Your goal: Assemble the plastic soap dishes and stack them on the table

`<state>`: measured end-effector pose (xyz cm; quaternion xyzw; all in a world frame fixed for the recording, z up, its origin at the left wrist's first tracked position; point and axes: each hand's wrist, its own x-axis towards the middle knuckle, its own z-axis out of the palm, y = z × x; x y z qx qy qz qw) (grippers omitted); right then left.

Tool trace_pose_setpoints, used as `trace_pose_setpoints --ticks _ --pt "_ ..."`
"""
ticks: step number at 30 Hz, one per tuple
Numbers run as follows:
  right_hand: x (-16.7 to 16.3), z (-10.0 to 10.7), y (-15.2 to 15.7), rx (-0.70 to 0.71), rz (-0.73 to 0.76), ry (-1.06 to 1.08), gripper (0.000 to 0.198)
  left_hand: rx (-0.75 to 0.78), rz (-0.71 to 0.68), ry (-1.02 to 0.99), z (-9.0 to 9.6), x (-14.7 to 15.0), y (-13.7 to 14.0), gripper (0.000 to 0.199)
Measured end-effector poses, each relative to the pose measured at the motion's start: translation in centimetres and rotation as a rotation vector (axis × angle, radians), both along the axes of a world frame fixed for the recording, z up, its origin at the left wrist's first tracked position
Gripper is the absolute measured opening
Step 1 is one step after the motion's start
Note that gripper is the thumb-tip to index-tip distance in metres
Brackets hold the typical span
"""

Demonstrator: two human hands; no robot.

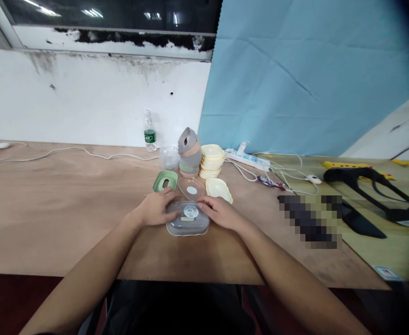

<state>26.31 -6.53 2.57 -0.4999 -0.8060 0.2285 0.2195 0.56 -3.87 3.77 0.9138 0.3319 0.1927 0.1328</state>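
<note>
A shallow grey plastic box (pixel 187 229) lies on the table, with a clear cover, a round printed sticker (pixel 191 212) and a pale oval slot. My left hand (pixel 158 208) grips its left side, thumb resting on top and fingers along the far left corner. At the opposite side, my right hand (pixel 220 212) holds the far right edge with its fingertips. Just beyond are a green tray with an oval hole (pixel 165 180), a clear lid with a white round sticker (pixel 191 190) and a cream tray (pixel 219 190).
Behind stand a leaning stack of grey, peach and green containers (pixel 189 156), stacked cream trays (pixel 211 162), clear plastic pieces (pixel 169 157) and a water bottle (pixel 149 132). A power strip (pixel 248 159) with cables lies right of them. Black headgear (pixel 375 190) is at far right.
</note>
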Motion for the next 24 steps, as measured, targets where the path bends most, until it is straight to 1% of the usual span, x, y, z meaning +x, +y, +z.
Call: trace_pose_setpoints --ticks 2,5,8,11,16,21,22,24 --pt "0.0 0.0 -0.1 0.004 0.003 0.007 0.031 0.018 -0.027 -0.01 0.1 0.1 -0.1 0.042" --pt "-0.1 0.1 -0.1 0.001 0.006 0.004 0.031 0.005 -0.068 -0.011 0.2 0.2 -0.3 0.035" --pt "-0.1 0.1 -0.1 -0.013 0.018 -0.003 0.032 0.023 -0.1 -0.038 0.1 0.4 -0.3 0.036" --pt "-0.1 0.1 -0.1 -0.022 0.021 -0.007 0.033 0.08 -0.138 -0.088 0.0 0.7 -0.4 0.038" --pt "-0.6 0.0 -0.2 -0.012 0.022 0.016 0.031 0.121 -0.169 -0.15 0.3 1.7 -1.5 0.038" --pt "-1.3 -0.6 -0.4 -0.045 0.088 0.14 0.033 0.059 -0.281 -0.119 1.0 2.4 -2.6 0.052" --pt "-1.3 -0.7 -0.4 -0.045 0.08 0.151 0.034 0.038 -0.288 -0.11 1.2 2.3 -2.7 0.052" --pt "-1.2 -0.9 -0.3 -0.038 0.039 0.14 0.038 -0.008 -0.285 -0.094 1.6 2.0 -2.6 0.045"
